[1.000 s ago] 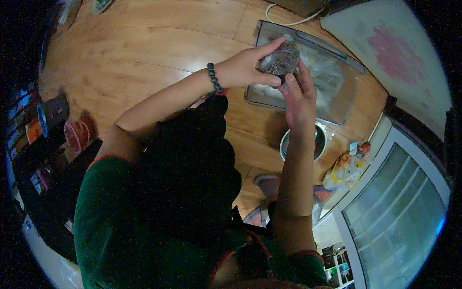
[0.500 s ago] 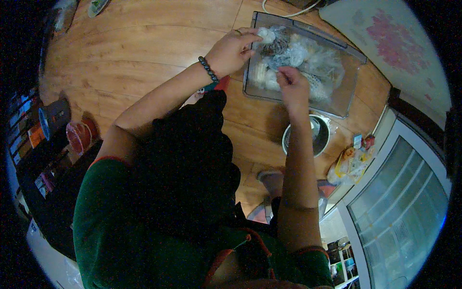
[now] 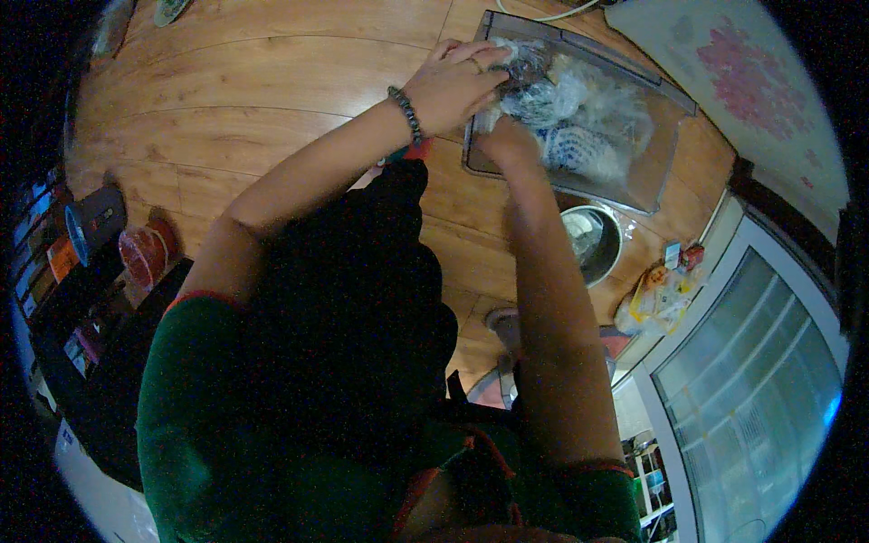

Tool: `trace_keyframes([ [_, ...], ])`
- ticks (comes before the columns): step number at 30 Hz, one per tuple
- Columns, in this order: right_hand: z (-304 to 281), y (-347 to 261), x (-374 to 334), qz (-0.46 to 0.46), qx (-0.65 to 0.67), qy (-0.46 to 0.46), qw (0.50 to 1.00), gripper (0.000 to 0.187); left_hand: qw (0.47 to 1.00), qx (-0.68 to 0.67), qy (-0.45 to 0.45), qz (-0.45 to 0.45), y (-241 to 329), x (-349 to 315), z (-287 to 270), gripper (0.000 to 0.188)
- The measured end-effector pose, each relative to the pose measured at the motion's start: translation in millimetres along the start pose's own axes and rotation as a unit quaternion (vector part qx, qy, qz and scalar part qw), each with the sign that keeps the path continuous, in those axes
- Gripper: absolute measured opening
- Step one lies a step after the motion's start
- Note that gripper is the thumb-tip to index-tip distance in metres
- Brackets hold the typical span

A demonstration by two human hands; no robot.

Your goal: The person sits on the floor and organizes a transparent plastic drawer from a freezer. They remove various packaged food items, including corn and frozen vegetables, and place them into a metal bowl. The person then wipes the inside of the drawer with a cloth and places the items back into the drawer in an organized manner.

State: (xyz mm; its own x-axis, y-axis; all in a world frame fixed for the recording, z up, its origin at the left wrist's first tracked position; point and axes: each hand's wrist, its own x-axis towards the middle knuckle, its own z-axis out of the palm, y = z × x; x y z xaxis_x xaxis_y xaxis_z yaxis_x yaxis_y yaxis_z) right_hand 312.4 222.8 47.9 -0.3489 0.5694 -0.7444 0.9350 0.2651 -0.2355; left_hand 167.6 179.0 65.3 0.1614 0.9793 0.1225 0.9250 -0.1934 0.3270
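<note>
both forearms stretch forward over the wooden table (image 3: pixel 226 109). the left hand (image 3: pixel 450 86), a beaded bracelet (image 3: pixel 405 112) on its wrist, is bent inward, its grip clenched on a clear plastic bag (image 3: pixel 552 95) at the near edge of a grey tray (image 3: pixel 665 154). the right hand (image 3: pixel 507 143) sits just below it, touching the bag; i cannot tell its grip. a steel bowl (image 3: pixel 588 240) stands nearby.

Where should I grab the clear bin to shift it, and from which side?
Judging by its pose, take the bin by the bare rim of its right-hand end, coming in from the right. The left hand and right hand crowd its near-left corner, crumpled white wrap fills the middle, and a steel bowl sits close against the near side.
</note>
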Motion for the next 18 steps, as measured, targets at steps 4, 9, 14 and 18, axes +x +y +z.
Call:
trace_keyframes([
  [4,38.9,43.2,48.4,-0.092,0.142,0.032,0.985,0.048,0.995,-0.068,0.056,-0.050,1.1,-23.5,-8.5,0.038],
  [9,21.8,32.0,40.9,-0.094,0.251,-0.047,0.962,0.049,0.966,-0.211,0.096,-0.116,-2.9,-49.6,-0.4,0.035],
  [14,42.3,59.7,48.9,-0.086,0.451,-0.046,0.887,0.048,0.965,-0.224,0.104,-0.092,-1.9,-34.8,-8.0,0.034],
  [18,18.3,41.8,24.8,-0.030,0.459,-0.056,0.886,0.042,0.964,-0.229,0.088,-0.103,-1.2,-35.9,-9.7,0.031],
])
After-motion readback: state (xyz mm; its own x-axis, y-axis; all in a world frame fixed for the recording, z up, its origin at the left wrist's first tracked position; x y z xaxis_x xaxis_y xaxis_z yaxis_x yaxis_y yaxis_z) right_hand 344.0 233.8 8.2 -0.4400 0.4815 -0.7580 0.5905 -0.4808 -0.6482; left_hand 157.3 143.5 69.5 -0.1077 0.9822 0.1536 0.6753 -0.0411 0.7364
